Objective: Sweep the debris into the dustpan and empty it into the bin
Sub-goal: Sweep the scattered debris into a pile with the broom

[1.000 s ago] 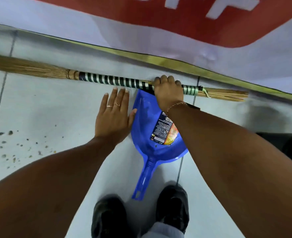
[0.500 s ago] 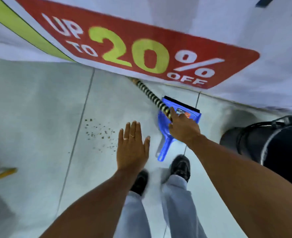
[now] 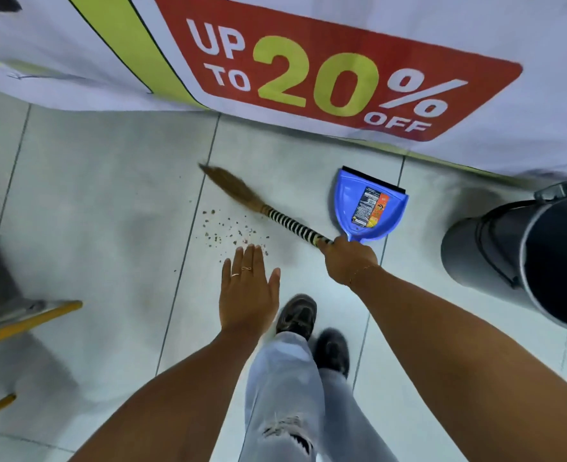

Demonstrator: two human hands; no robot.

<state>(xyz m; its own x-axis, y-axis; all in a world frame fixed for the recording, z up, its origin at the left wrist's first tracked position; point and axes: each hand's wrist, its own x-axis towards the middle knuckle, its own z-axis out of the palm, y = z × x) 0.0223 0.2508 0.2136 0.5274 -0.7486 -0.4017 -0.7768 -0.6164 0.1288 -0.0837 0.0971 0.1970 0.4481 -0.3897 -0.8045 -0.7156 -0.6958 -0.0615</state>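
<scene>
My right hand (image 3: pixel 348 260) grips the striped black-and-white handle of a straw broom (image 3: pixel 259 205), whose brush end points up-left over the tiled floor. Small brown debris (image 3: pixel 229 231) is scattered on the tiles just below the broom. A blue dustpan (image 3: pixel 343 203) with a printed label lies flat on the floor to the right of the broom, its handle hidden behind my right hand. My left hand (image 3: pixel 247 295) hovers flat and empty, fingers together, near the lower edge of the debris. A dark grey bin (image 3: pixel 495 258) stands at the right.
A hanging white banner (image 3: pixel 308 78) with a red "up to 20% off" panel closes off the far side. A metal frame with yellow bars (image 3: pixel 25 315) stands at the left. My legs and dark shoes (image 3: pixel 297 316) are below the hands.
I have stood up and the view has risen. My right hand lifted the broom off the dustpan and swung it left toward the debris. The left hand stays empty.
</scene>
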